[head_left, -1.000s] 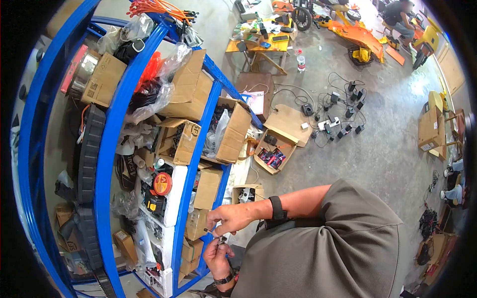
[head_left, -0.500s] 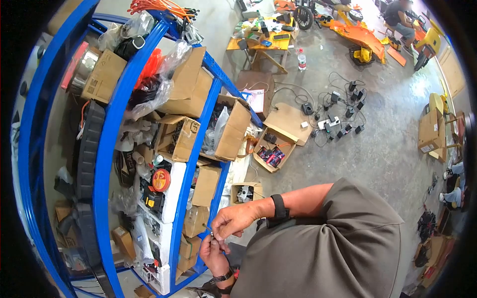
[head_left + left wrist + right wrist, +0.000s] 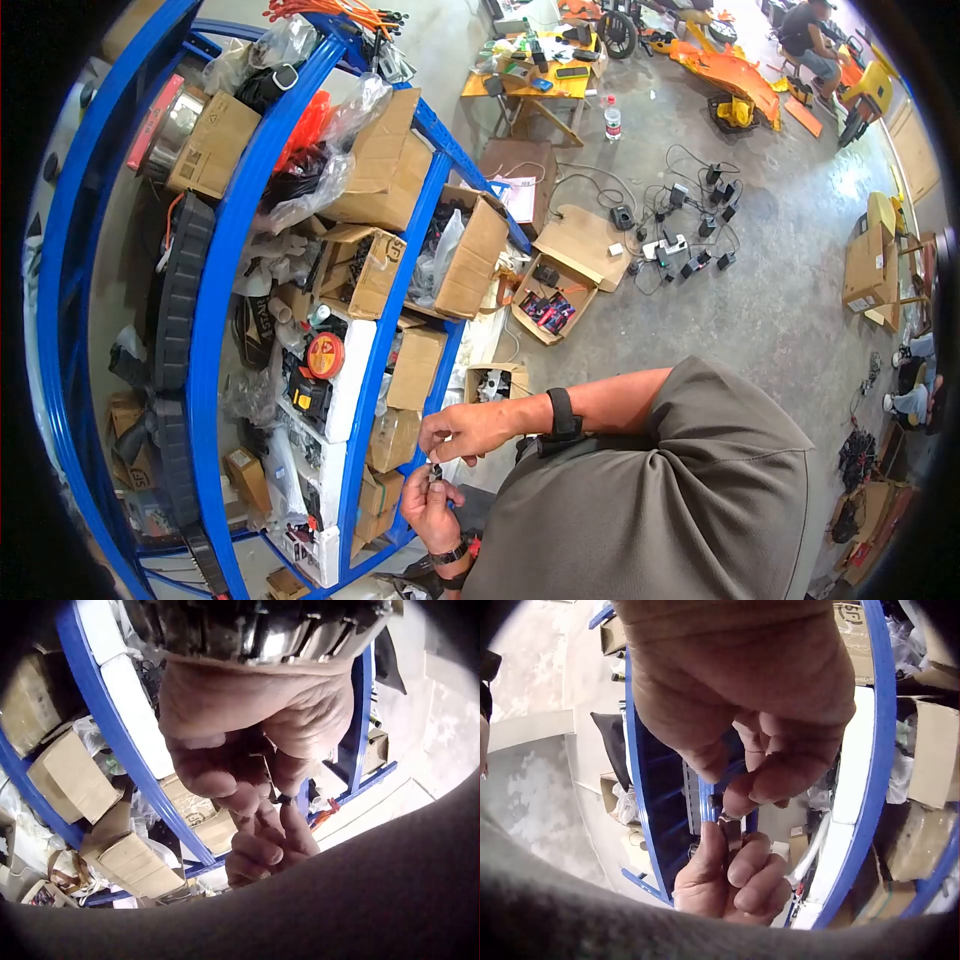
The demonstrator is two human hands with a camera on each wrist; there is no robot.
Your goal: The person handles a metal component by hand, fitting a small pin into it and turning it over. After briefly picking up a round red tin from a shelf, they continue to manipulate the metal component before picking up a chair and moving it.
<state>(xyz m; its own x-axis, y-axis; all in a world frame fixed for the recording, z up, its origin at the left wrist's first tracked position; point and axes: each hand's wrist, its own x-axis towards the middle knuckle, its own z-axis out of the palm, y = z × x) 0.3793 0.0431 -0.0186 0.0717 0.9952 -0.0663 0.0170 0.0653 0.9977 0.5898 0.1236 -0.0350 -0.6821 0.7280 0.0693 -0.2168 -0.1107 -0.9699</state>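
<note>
My right hand [image 3: 466,432], with a black strap at its wrist, is close above my left hand [image 3: 428,516], which wears a metal watch band. Their fingertips meet around a small part. In the right wrist view the left thumb and fingers pinch a small metal piece [image 3: 732,832]. Right thumb and forefinger pinch a small dark piece [image 3: 717,802] at its upper end. Much of both pieces is hidden by the fingers, and I cannot tell their kind. A thin pale edge also shows within the left hand in the left wrist view.
A blue shelf rack [image 3: 222,300] stands before me, holding cardboard boxes [image 3: 470,250], white foam trays and a round red tin [image 3: 325,356]. On the floor are an open box [image 3: 552,305], tangled black chargers [image 3: 690,225] and a bottle [image 3: 612,120]. A person [image 3: 806,40] sits far back.
A thin rod stuck out leftward from my right fingers earlier; now it does not show. Both hands have closed in on the small part, the left shifting slightly left.
</note>
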